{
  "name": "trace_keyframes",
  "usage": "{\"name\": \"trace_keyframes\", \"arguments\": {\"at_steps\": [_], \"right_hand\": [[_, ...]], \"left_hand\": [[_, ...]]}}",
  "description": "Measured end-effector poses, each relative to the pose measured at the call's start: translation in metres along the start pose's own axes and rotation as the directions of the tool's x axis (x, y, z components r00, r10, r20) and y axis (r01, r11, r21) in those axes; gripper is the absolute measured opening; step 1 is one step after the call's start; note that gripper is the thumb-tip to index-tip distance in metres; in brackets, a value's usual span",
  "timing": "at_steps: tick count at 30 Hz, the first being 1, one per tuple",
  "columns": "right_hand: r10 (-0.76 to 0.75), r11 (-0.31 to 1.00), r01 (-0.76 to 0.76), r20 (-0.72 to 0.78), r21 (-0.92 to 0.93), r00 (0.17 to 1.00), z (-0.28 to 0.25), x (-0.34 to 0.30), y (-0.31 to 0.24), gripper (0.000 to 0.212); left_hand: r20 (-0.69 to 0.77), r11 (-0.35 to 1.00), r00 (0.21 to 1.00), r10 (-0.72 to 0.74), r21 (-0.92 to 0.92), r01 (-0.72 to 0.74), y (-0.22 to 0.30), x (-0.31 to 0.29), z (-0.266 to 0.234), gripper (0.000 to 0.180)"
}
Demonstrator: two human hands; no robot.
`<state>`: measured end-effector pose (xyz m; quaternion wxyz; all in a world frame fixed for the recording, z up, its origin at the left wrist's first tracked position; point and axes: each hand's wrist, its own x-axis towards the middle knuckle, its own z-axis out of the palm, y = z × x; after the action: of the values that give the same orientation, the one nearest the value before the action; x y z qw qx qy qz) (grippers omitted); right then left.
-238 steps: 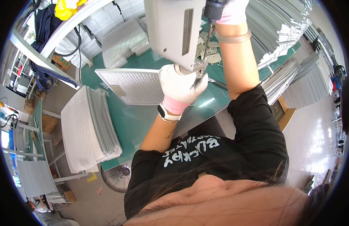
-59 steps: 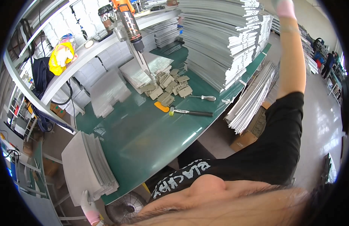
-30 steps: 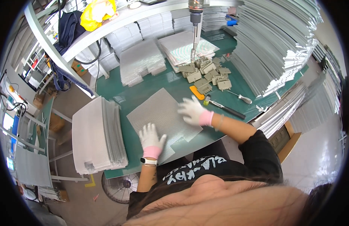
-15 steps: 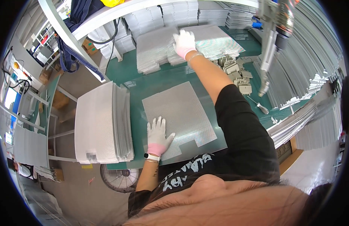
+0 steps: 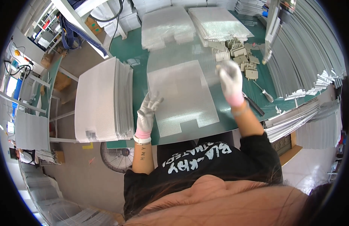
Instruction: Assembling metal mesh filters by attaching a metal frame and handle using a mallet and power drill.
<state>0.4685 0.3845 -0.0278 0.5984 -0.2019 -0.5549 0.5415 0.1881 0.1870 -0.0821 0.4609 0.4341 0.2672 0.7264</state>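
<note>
My left hand (image 5: pixel 146 115), in a white glove with a pink cuff, is beside the left edge of a silvery textured sheet (image 5: pixel 187 94), fingers apart. This sheet lies flat in front of me, with a notch in its near edge. Beyond and over it, a second translucent sheet (image 5: pixel 172 56) is smeared by motion. At that sheet's right edge is my gloved right hand (image 5: pixel 231 81), blurred, its fingers closed and seemingly pinching the edge. Two stacks of similar sheets, a left stack (image 5: pixel 167 24) and a right stack (image 5: pixel 219 24), sit at the back.
A tall sheet stack (image 5: pixel 95 101) stands at the left of the green table (image 5: pixel 138 56). Beige plastic pieces (image 5: pixel 242 56) are heaped at the back right, near a screwdriver (image 5: pixel 268 96) and a dark-handled tool (image 5: pixel 255 105). Long grey panels (image 5: pixel 306 49) line the right side.
My right hand has come back from the rear stacks toward me, with a blurred sheet at its fingers. My left hand has lifted off the front sheet to its left edge. The view has shifted.
</note>
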Motion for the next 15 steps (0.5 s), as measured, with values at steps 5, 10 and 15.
{"name": "trace_keyframes", "arguments": {"at_steps": [5,10,15], "right_hand": [[0.119,0.92,-0.059,0.131,-0.387,0.984,-0.024,-0.102,-0.016,0.051],[0.267,0.654,-0.018,0.209,-0.756,0.941,-0.018,-0.106,-0.044,0.06],[0.275,0.572,0.013,0.207,-0.82,0.939,-0.014,-0.109,-0.028,0.06]], "left_hand": [[-0.464,0.692,0.877,0.123,0.674,0.26,0.012,-0.026,0.069,0.053],[-0.521,0.25,0.845,0.123,0.84,0.482,0.013,-0.059,0.082,0.053],[-0.534,0.139,0.838,0.11,0.843,0.519,0.003,-0.061,0.078,0.054]]}}
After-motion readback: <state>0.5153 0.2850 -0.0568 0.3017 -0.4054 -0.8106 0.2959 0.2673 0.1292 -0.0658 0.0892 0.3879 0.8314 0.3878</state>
